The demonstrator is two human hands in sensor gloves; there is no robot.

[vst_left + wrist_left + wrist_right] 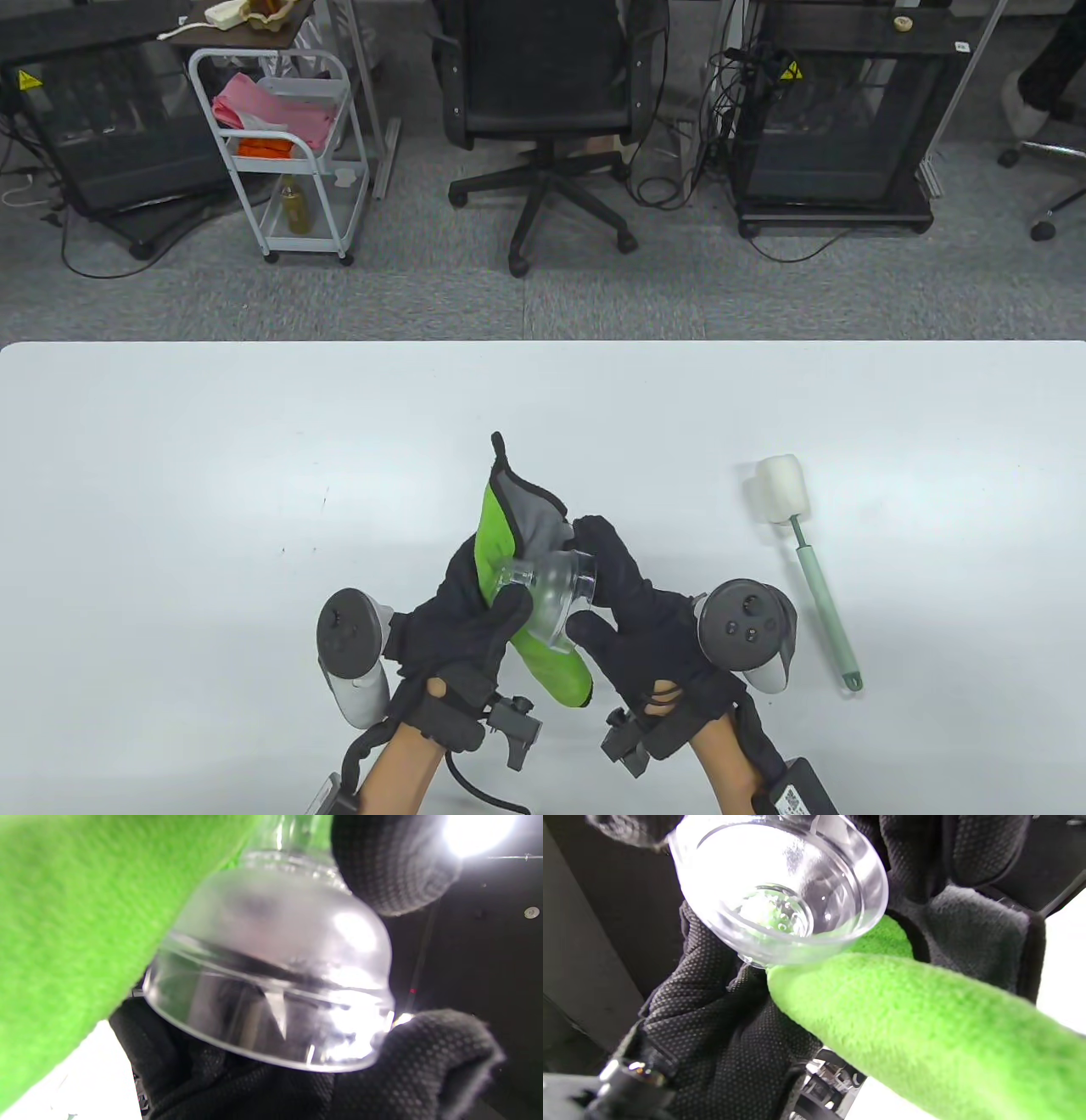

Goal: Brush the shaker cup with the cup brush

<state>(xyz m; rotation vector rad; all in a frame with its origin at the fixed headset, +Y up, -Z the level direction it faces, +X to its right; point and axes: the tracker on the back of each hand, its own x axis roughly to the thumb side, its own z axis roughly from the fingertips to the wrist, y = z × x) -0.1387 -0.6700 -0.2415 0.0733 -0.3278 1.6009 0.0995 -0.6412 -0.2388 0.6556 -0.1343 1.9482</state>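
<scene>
Both your hands grip the clear shaker cup piece at table 6 o'clock: left hand presses a green-and-grey cloth against it, right hand pinches its far side. Right wrist view alone shows the open mouth and a perforated strainer inside; left wrist view shows only the domed outside. Cup brush lies untouched on the table at 3 o'clock, sponge head far end.

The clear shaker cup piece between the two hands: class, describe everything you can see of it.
The clear shaker cup piece looks like transparent plastic, dome-shaped, narrowing to a small neck with holes inside. It is held above the table, tilted, its wide open rim facing the person. The left hand and right hand both grip it, and a green cloth lies against its side.
</scene>
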